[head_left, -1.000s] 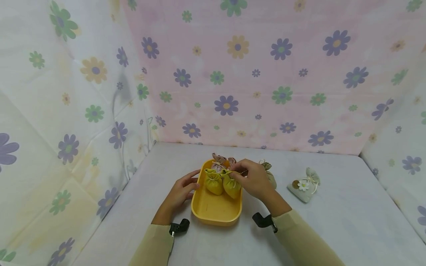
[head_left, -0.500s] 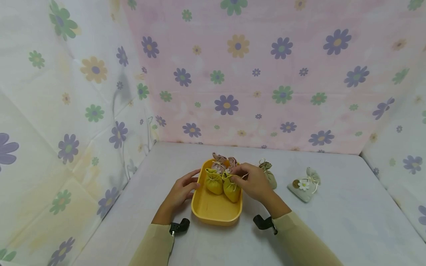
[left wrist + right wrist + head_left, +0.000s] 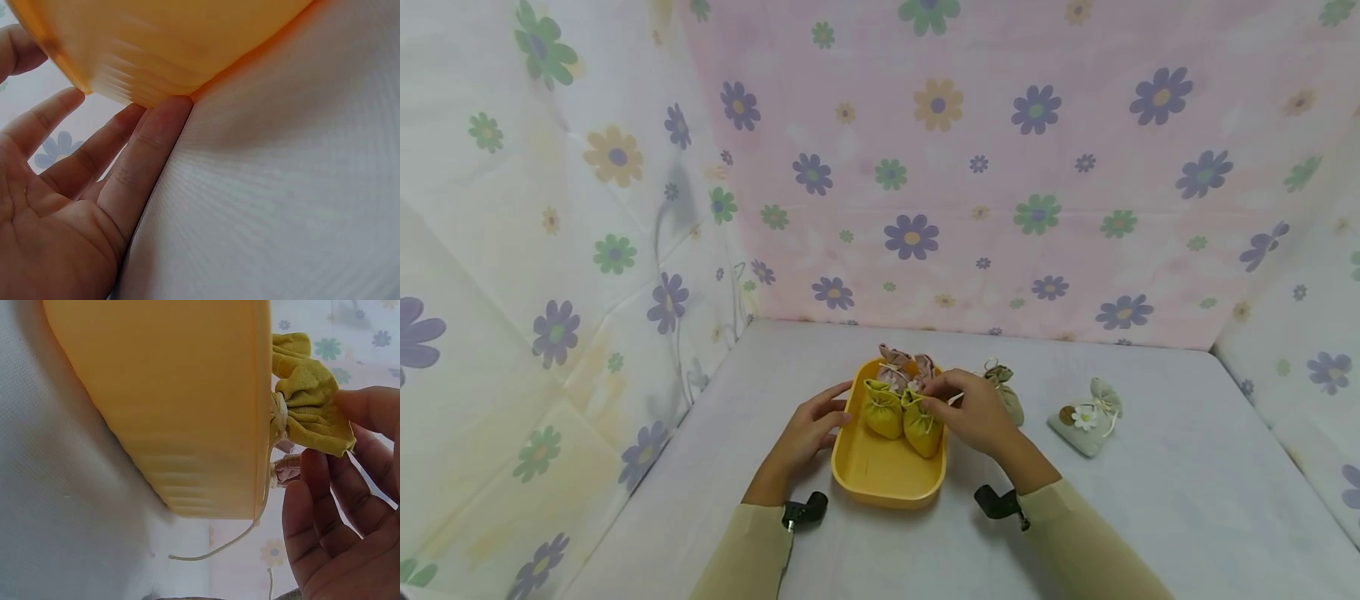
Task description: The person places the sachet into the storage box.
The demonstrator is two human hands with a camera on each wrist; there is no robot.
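Observation:
A yellow rectangular tray (image 3: 887,482) holds two yellow drawstring pouches and two pinkish ones. My left hand (image 3: 808,429) is at the tray's left side; in the left wrist view its extended fingers (image 3: 147,150) touch the outer wall. With my right hand (image 3: 973,412) I pinch the gathered neck of the right yellow pouch (image 3: 922,429) between thumb and fingers. That ruffled top (image 3: 312,406) sticks up above the rim in the right wrist view, its cord hanging down outside. The left yellow pouch (image 3: 883,412) leans beside it. Behind them are the pinkish pouches (image 3: 893,367), partly hidden.
A greenish-grey pouch (image 3: 1009,396) lies right of the tray, partly behind my right hand. Farther right is a pale grey pouch (image 3: 1086,421) with a white flower and a brown button. Flower-printed cloth walls (image 3: 985,192) enclose the white table (image 3: 1187,467).
My right hand has moved slightly down, and the right yellow pouch it pinches has shifted a little with it. The left hand and the tray look unmoved.

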